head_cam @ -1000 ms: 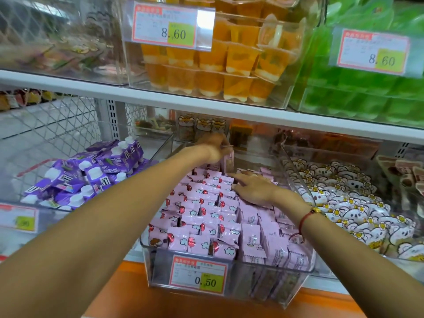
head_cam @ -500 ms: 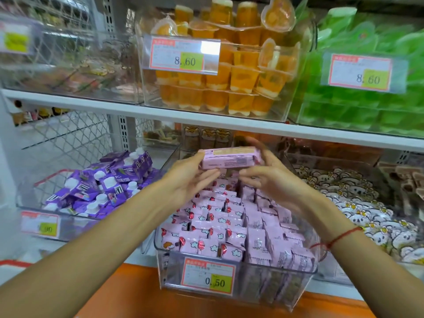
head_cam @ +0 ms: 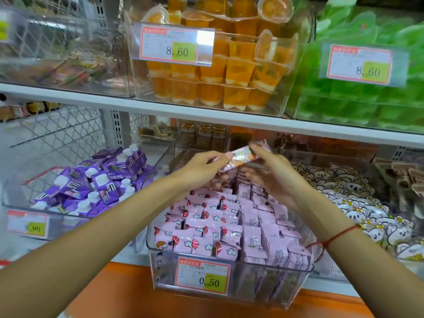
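Observation:
A long pink snack packet (head_cam: pixel 241 157) is held up above a clear plastic bin (head_cam: pixel 229 292) full of several small pink packets (head_cam: pixel 220 228). My left hand (head_cam: pixel 202 166) pinches the packet's left end. My right hand (head_cam: pixel 273 173) grips its right end with thumb and fingertips, the other fingers spread below. The packet is tilted, its right end higher. The bin carries a 0.50 price tag (head_cam: pixel 203 275).
A clear bin of purple pouches (head_cam: pixel 96 182) stands to the left, a bin of white cartoon sweets (head_cam: pixel 358 203) to the right. The white shelf edge (head_cam: pixel 206 113) runs just above my hands, bearing bins of orange jelly cups (head_cam: pixel 218 72) and green jelly (head_cam: pixel 358 106).
Both hands rose from the bin's contents with the long pink packet between them. Since half a second ago the packet has tilted and turned, showing its printed face.

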Available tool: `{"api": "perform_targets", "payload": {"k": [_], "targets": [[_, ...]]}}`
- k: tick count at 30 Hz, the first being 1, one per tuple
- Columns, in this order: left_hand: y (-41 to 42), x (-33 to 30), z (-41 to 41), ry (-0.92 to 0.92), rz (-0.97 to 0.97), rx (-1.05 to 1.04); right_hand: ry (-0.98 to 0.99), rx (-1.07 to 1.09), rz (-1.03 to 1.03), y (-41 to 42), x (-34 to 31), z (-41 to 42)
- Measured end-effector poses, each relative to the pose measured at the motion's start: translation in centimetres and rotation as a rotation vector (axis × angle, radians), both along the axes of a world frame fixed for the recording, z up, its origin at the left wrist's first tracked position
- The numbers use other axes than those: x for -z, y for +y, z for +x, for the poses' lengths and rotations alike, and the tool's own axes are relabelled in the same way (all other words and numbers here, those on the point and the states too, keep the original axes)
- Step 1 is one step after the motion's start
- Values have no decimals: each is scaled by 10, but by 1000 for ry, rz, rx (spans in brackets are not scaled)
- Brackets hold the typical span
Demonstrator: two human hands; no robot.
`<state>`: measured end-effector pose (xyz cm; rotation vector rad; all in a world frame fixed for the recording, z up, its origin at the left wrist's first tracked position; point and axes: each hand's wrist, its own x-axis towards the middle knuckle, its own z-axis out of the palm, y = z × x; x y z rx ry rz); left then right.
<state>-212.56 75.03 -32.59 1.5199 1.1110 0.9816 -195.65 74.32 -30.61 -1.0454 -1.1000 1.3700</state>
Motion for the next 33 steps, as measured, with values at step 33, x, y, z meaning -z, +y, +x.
{"api": "perform_targets", "payload": {"k": [33], "targets": [[14, -8, -13, 974, 504, -88, -1321, -209, 235, 85, 45, -24]]}}
